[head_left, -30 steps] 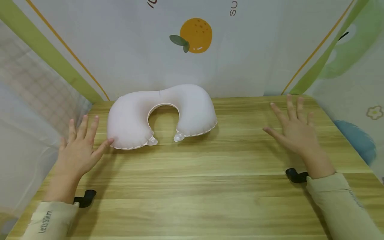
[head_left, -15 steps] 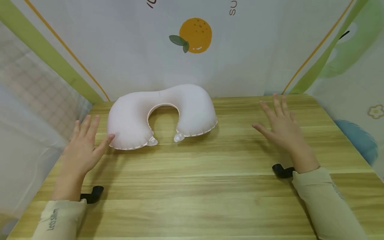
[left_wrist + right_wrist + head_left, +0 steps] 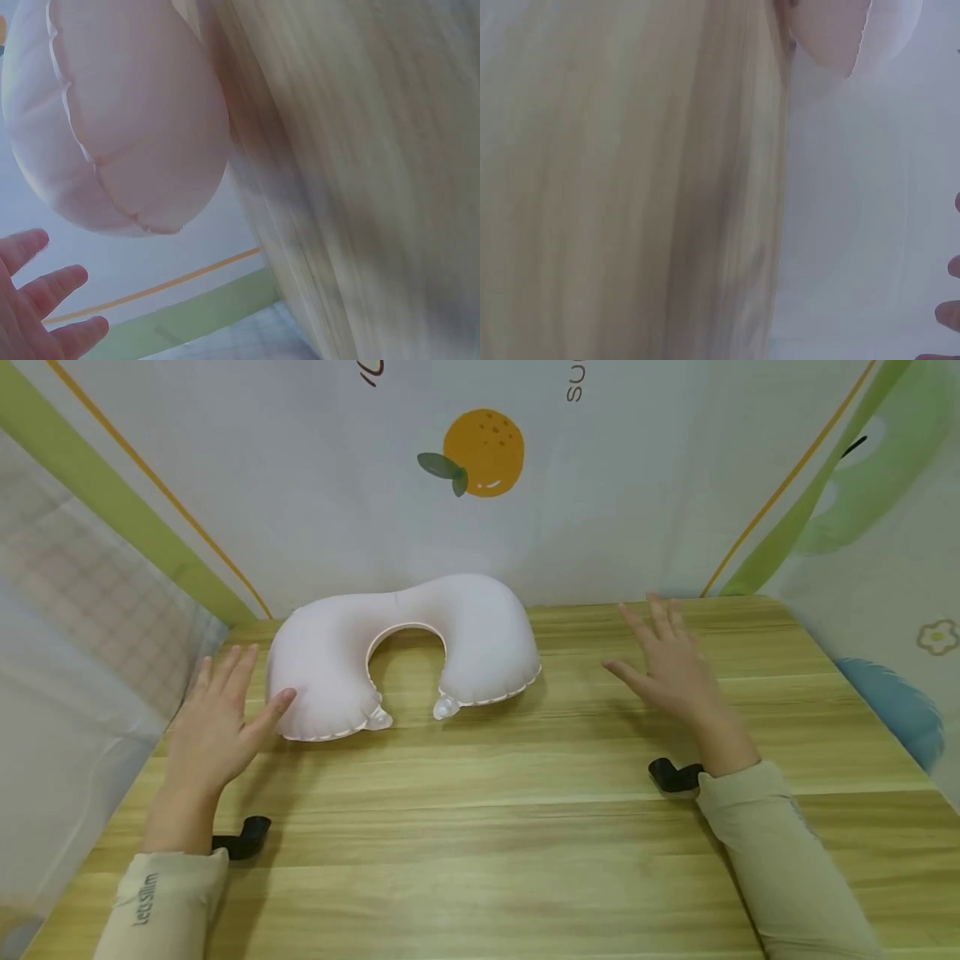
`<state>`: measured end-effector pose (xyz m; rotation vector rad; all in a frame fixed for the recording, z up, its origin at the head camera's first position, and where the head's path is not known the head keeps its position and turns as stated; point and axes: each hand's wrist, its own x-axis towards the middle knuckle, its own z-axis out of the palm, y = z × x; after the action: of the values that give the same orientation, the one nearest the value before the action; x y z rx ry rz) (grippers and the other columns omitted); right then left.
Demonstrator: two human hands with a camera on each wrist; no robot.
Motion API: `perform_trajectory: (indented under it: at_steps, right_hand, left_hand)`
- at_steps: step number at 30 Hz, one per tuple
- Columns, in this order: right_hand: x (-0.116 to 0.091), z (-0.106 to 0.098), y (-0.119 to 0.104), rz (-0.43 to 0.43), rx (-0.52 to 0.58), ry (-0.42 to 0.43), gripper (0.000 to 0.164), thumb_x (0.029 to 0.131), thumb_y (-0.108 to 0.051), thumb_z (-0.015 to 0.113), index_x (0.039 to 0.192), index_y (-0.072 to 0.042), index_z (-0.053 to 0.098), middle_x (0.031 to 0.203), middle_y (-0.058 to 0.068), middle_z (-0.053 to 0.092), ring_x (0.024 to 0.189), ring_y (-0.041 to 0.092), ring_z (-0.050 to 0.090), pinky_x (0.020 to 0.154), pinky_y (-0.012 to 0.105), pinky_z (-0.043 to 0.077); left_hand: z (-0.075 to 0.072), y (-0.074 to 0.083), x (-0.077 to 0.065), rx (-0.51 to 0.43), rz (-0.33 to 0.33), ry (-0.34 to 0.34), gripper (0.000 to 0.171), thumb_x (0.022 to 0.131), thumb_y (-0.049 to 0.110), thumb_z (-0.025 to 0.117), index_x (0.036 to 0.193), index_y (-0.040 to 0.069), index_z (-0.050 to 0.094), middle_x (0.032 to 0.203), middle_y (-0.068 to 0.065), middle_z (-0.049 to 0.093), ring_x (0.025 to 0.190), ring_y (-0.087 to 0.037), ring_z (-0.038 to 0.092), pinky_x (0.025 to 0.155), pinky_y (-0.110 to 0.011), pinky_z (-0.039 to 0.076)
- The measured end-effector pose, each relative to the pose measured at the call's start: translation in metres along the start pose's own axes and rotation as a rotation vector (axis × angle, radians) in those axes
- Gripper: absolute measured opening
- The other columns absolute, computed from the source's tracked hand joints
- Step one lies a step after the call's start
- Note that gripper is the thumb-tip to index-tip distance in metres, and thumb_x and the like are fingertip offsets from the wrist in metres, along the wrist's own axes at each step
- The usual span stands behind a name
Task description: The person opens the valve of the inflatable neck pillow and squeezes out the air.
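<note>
A pale pink inflatable neck pillow (image 3: 322, 660), puffed up and U-shaped, lies near the back of the wooden table with its opening toward me. Clear valve tabs (image 3: 447, 706) show at its two inner ends. My left hand (image 3: 213, 727) is just left of the pillow, fingers spread, its thumb overlapping the pillow's edge in the head view. In the left wrist view a gap shows between those fingers (image 3: 56, 289) and the pillow (image 3: 142, 120). To the pillow's right, my right hand (image 3: 667, 672) hovers with spread fingers, apart from it and holding nothing.
The wooden table (image 3: 480, 860) ends at a white printed curtain (image 3: 600, 510) right behind the pillow. More curtain hangs along the left and right sides. A black wrist mount (image 3: 247, 837) sticks out from my left wrist, another mount (image 3: 675, 775) from my right.
My right hand has moved left, toward the pillow. The left hand has shifted slightly right, its thumb now farther across the pillow's edge. The pillow rests where it was.
</note>
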<state>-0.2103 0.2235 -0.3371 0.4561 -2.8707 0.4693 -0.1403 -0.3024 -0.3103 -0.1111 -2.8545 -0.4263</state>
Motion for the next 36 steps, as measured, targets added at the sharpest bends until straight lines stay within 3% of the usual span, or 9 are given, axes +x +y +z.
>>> perform_trajectory:
  at_steps: [10,16,26,36]
  right_hand:
    - [0.018,0.005,-0.016,-0.026,0.143,-0.014,0.076,0.089,-0.059,0.043,0.15,-0.023,0.014,0.155,0.005,-0.009,0.141,0.033,-0.012,0.102,0.071,0.015]
    - [0.028,0.011,-0.03,-0.029,0.188,-0.022,0.077,0.088,-0.06,0.045,0.149,-0.024,0.015,0.155,0.002,-0.008,0.141,0.035,-0.008,0.103,0.07,0.014]
    - [0.041,0.017,-0.058,-0.061,0.283,-0.021,0.073,0.088,-0.057,0.048,0.148,-0.033,0.015,0.156,0.0,-0.006,0.142,0.034,-0.005,0.104,0.069,0.012]
    - [0.049,0.022,-0.082,-0.085,0.366,-0.041,0.075,0.086,-0.061,0.048,0.148,-0.031,0.017,0.155,-0.004,-0.008,0.142,0.033,-0.004,0.106,0.067,0.011]
  left_hand:
    - [0.001,0.004,0.01,-0.024,-0.031,0.018,0.075,0.09,0.057,0.043,0.15,0.024,0.012,0.156,-0.004,0.009,0.141,-0.034,-0.011,0.097,-0.077,0.005]
    - [0.0,0.006,0.019,-0.062,-0.009,0.058,0.075,0.089,0.054,0.046,0.149,0.021,0.016,0.155,-0.01,0.014,0.141,-0.038,-0.003,0.094,-0.078,0.008]
    - [0.003,0.01,0.024,-0.169,-0.002,0.053,0.074,0.089,0.05,0.05,0.149,0.016,0.02,0.155,-0.011,0.016,0.141,-0.038,-0.004,0.105,-0.069,0.006]
    - [0.002,0.014,0.036,-0.224,-0.002,0.062,0.072,0.089,0.05,0.051,0.147,0.017,0.024,0.152,-0.013,0.023,0.143,-0.035,0.001,0.108,-0.065,0.008]
